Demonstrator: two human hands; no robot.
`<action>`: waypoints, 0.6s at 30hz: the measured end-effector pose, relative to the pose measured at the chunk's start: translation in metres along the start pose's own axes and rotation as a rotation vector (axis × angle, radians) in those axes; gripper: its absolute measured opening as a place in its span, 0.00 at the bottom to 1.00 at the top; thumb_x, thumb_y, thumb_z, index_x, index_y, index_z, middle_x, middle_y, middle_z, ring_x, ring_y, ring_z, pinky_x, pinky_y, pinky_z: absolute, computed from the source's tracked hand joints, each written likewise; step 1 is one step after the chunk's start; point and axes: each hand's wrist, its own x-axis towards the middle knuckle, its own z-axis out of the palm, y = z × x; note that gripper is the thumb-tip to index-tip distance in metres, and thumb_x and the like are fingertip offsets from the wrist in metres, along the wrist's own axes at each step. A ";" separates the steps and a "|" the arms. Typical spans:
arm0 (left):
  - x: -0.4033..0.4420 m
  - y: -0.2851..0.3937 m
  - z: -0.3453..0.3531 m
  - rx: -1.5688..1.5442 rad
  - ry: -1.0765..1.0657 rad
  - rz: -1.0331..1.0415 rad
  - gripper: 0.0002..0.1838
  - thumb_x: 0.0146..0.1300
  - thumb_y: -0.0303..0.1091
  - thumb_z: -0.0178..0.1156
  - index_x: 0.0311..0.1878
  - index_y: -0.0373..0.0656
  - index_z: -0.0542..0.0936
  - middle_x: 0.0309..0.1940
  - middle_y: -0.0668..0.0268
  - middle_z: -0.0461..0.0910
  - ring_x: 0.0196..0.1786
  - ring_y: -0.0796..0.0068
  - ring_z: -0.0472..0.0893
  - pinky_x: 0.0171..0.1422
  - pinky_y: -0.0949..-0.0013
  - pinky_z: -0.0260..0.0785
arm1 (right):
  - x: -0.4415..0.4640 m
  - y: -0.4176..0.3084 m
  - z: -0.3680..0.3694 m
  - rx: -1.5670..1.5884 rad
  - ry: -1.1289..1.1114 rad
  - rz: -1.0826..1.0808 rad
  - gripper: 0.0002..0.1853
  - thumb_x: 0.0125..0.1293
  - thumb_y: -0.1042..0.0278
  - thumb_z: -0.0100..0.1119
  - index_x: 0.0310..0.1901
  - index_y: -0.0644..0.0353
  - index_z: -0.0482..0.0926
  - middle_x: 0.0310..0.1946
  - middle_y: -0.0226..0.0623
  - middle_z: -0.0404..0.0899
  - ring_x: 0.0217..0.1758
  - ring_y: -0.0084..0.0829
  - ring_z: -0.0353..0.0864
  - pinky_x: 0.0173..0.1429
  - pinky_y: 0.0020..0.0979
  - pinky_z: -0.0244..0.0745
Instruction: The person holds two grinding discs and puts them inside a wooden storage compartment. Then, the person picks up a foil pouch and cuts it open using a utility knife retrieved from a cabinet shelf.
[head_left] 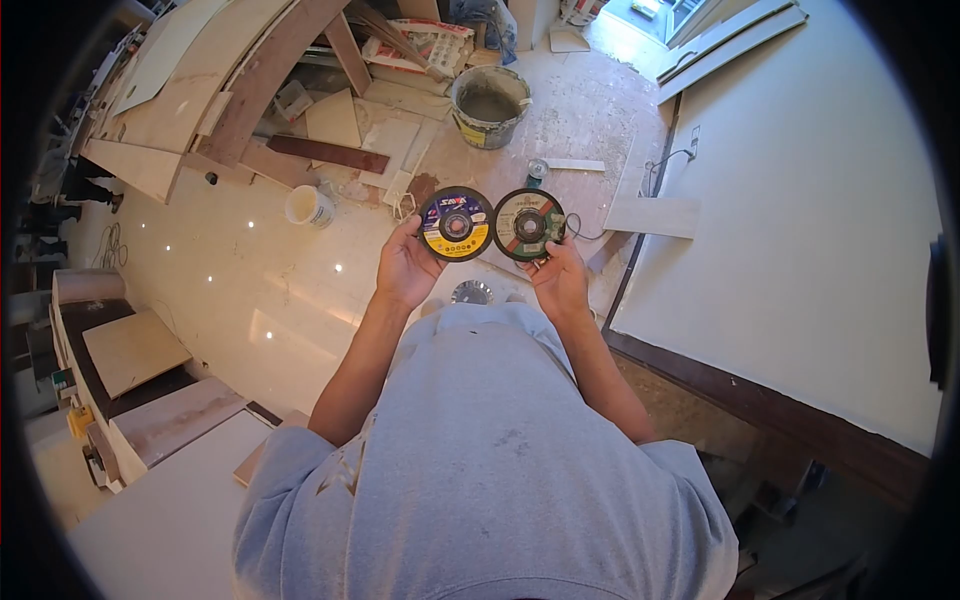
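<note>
In front of my chest I hold up two grinder discs side by side, their labels facing me. My left hand [408, 268] grips the edge of a grinding disc [457, 240] with a purple and yellow label. The second grinding disc [518, 218], with a beige, red and green label, is pinched at its lower right by my right hand [562, 275]. The rims of the discs meet or nearly meet in the middle. Each has a round hole at its centre. The fingers behind the discs are mostly hidden.
A dirty bucket [490, 110] stands ahead on the dusty floor, with a white tub [310, 207] to its left. Boards [330, 152] and scraps lie about. At right is a large white wall panel [790, 230] with a dark edge. A round metal piece [472, 292] lies near my feet.
</note>
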 end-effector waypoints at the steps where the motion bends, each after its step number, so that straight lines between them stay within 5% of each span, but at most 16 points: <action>1: 0.000 0.000 0.001 0.001 -0.001 0.001 0.19 0.69 0.38 0.45 0.56 0.36 0.71 0.53 0.56 0.78 0.56 0.65 0.77 0.60 0.62 0.71 | 0.000 0.000 0.000 -0.001 -0.001 0.001 0.22 0.65 0.74 0.44 0.61 0.57 0.62 0.55 0.38 0.73 0.55 0.33 0.76 0.56 0.37 0.74; 18: 0.002 0.000 -0.001 0.013 -0.011 0.002 0.19 0.69 0.38 0.45 0.57 0.36 0.70 0.54 0.56 0.77 0.57 0.65 0.77 0.60 0.62 0.70 | 0.003 0.001 -0.002 0.006 -0.006 -0.007 0.22 0.64 0.75 0.45 0.61 0.58 0.63 0.54 0.39 0.74 0.53 0.34 0.77 0.54 0.36 0.75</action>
